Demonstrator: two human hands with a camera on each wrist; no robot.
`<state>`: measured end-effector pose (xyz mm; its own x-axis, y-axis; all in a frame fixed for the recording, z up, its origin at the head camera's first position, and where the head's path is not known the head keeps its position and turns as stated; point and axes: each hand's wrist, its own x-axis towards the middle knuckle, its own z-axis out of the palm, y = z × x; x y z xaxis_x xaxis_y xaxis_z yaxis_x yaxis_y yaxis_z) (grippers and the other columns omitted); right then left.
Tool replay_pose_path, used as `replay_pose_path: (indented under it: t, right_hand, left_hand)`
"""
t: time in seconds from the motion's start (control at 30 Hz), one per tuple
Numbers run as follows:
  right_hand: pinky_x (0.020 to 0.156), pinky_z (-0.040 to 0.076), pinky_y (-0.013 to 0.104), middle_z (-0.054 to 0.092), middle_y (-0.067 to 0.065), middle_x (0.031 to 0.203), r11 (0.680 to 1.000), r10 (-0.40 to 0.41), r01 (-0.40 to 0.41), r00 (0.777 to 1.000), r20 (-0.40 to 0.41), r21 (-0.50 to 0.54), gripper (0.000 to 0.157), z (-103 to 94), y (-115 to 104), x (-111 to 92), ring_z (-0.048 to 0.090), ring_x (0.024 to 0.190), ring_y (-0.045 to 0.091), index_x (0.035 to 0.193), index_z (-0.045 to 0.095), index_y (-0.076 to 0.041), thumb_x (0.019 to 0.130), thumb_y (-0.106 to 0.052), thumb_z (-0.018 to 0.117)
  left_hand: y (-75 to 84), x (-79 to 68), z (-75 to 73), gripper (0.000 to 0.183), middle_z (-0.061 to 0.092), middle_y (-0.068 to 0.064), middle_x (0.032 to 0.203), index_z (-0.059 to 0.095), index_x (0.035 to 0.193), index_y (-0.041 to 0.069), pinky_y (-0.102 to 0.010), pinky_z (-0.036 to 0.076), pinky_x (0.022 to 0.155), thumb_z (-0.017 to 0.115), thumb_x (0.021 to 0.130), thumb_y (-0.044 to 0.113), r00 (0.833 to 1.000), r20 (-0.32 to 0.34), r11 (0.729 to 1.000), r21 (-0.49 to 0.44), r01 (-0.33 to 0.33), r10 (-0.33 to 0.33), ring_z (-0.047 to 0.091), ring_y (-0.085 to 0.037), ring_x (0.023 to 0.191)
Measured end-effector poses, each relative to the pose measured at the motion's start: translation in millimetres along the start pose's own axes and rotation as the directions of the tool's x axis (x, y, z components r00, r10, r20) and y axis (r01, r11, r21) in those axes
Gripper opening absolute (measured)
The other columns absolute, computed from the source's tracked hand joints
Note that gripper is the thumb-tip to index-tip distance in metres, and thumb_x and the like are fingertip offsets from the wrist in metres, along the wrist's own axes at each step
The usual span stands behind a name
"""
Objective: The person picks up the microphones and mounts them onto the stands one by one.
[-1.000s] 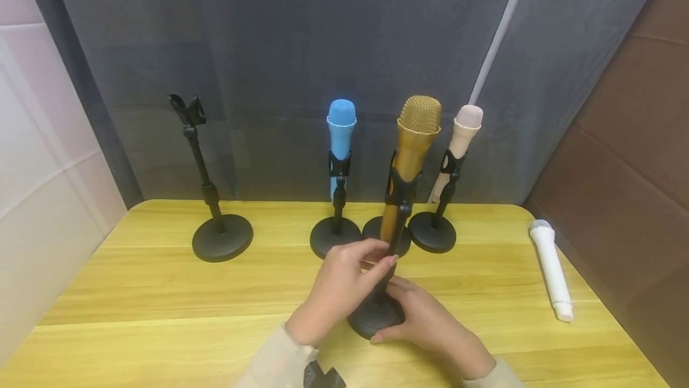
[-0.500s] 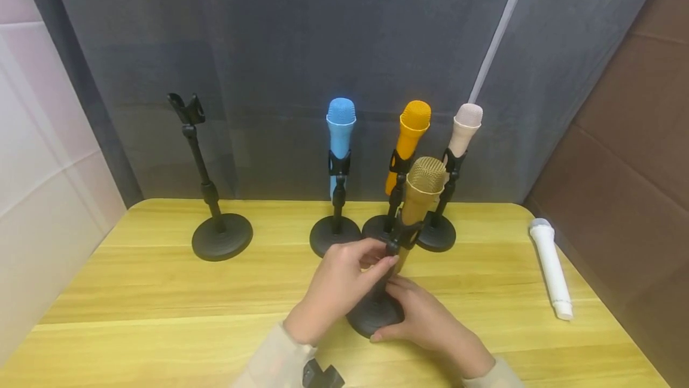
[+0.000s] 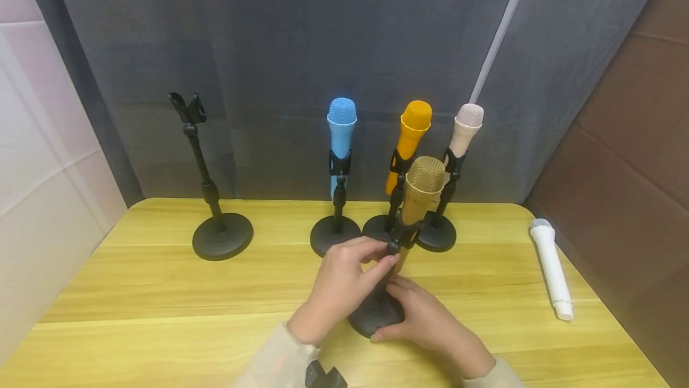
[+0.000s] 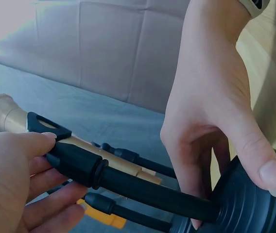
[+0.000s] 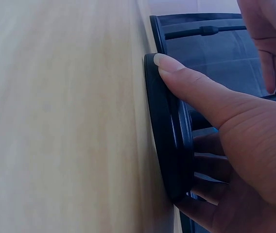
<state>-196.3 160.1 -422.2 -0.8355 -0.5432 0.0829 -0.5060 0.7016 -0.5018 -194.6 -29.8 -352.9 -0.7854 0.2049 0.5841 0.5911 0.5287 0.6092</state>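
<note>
A gold microphone (image 3: 418, 202) leans in the clip of a black microphone stand (image 3: 373, 316) at the front of the table. My left hand (image 3: 344, 277) pinches the stand's upper part, just under the clip; in the left wrist view its thumb lies by the clip (image 4: 48, 128). Lower down, my right hand (image 3: 427, 319) grips the round base (image 5: 164, 131), thumb on the rim and fingers round the far side. Behind them stand a blue microphone (image 3: 341, 131), an orange microphone (image 3: 413, 128) and a pale pink microphone (image 3: 465, 128), each clipped in a black stand.
At the left, another black stand (image 3: 220, 237) carries no microphone in its clip. A white microphone (image 3: 551, 271) lies near the right edge of the wooden table (image 3: 161, 304). A grey curtain (image 3: 269, 65) hangs behind.
The gold microphone and its clip have dropped toward my left hand, and the stand's pole looks shorter. The orange microphone behind has come into view. Both hands have stayed in place.
</note>
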Motion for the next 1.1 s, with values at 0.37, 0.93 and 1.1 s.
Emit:
replay_pose_path:
  t: [0.37,0.93,1.1]
  right_hand:
    - [0.111,0.047,0.047,0.055,0.005,0.150,1.000,-0.003,0.003,1.000,0.006,0.007,0.087,-0.8,-0.1,-0.7,0.054,0.138,0.023,0.142,0.058,-0.015,0.070,-0.057,0.086]
    - [0.113,0.045,0.049,0.050,0.005,0.155,0.999,0.028,-0.029,0.999,0.023,0.028,0.092,-0.7,0.1,-2.1,0.049,0.142,0.026,0.146,0.054,-0.017,0.070,-0.058,0.085]
    - [0.112,0.046,0.049,0.051,0.004,0.154,0.999,0.029,-0.029,1.000,0.011,0.028,0.095,-0.3,0.8,-2.3,0.052,0.140,0.026,0.148,0.051,-0.021,0.069,-0.061,0.085]
  left_hand:
    - [6.0,-2.5,4.0,0.020,0.077,0.007,0.088,0.078,0.096,0.017,-0.020,0.058,0.071,0.083,0.084,0.033,0.994,-0.072,0.997,0.022,0.080,-0.078,0.070,-0.002,0.077]
    - [4.3,-3.5,4.6,0.020,0.076,0.004,0.089,0.073,0.092,0.015,-0.021,0.058,0.074,0.086,0.081,0.026,0.997,-0.005,0.995,0.055,0.080,-0.080,0.071,-0.007,0.079]
    - [4.9,-3.2,3.1,0.015,0.073,0.006,0.094,0.076,0.094,0.014,-0.021,0.058,0.077,0.082,0.081,0.018,0.997,0.022,0.997,0.003,0.075,-0.075,0.069,-0.007,0.084]
